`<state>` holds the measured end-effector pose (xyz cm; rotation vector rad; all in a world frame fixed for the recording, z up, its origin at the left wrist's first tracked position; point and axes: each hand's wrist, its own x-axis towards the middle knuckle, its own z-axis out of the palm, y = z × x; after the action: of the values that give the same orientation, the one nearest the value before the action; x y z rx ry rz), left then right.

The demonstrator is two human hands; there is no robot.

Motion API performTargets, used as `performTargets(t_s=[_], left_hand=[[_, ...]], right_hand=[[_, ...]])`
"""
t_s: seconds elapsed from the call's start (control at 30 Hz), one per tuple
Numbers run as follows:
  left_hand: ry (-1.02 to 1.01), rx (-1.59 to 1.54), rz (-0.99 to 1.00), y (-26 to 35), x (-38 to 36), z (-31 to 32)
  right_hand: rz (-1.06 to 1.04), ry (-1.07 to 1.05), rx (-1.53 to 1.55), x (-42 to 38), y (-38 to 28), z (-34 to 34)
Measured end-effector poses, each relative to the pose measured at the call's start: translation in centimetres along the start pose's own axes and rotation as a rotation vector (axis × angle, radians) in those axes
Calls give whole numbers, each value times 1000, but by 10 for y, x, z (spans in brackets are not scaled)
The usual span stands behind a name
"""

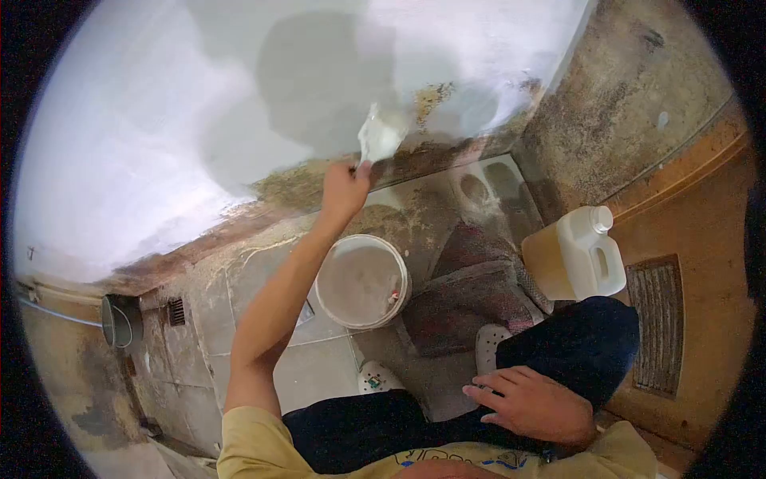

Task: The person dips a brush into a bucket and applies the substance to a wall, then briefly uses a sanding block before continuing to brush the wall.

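My left hand (pixel 347 190) reaches forward, its fingers closed round the handle end of a white-headed hand tool (pixel 381 137). The tool's broad pale head is blurred and overlaps the lower part of the whitish wall (pixel 199 112); whether it is a brush or a scraper I cannot tell. Below that forearm a round white bucket (pixel 403 275) stands on the tiles, with greyish liquid inside and a small red-and-white bit near its right side. My right hand (pixel 536 404) lies over my bent right leg, fingers stretched and a little apart, holding nothing.
A translucent jug (pixel 570 254) of yellowish liquid stands at the right, beside a dark crumpled cloth (pixel 471 299) on the floor. A stained wall (pixel 618 96) meets the white one at the corner. A dark pot (pixel 122 321) sits far left, near a floor drain (pixel 176 311).
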<state>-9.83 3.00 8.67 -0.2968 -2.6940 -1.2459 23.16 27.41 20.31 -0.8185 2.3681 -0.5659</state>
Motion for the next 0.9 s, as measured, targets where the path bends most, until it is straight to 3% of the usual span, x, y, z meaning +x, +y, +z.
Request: performTargets(t_s=[0.03, 0.07, 0.23, 0.57, 0.67, 0.73, 0.77, 0.9], left_hand=[[-85, -26, -138, -5, -4, 1], [-92, -22, -143, -11, -8, 3], [35, 8, 98, 21, -3, -13], [-15, 17, 126, 39, 10, 18], [-53, -51, -37, 48, 18, 18], [7, -57, 144, 32, 28, 28], [11, -59, 144, 28, 28, 30], [-125, -371, -161, 41, 21, 27]], right_hand=[[-5, -6, 16, 0, 1, 1], [-5, -8, 24, 0, 2, 1], [0, -51, -56, 6, 10, -2], [28, -31, -8, 6, 8, -1], [36, -44, 5, 5, 9, -2], [36, -41, 10, 6, 8, -3], [36, -43, 6, 7, 9, -4], [8, -50, -3, 9, 11, -2]])
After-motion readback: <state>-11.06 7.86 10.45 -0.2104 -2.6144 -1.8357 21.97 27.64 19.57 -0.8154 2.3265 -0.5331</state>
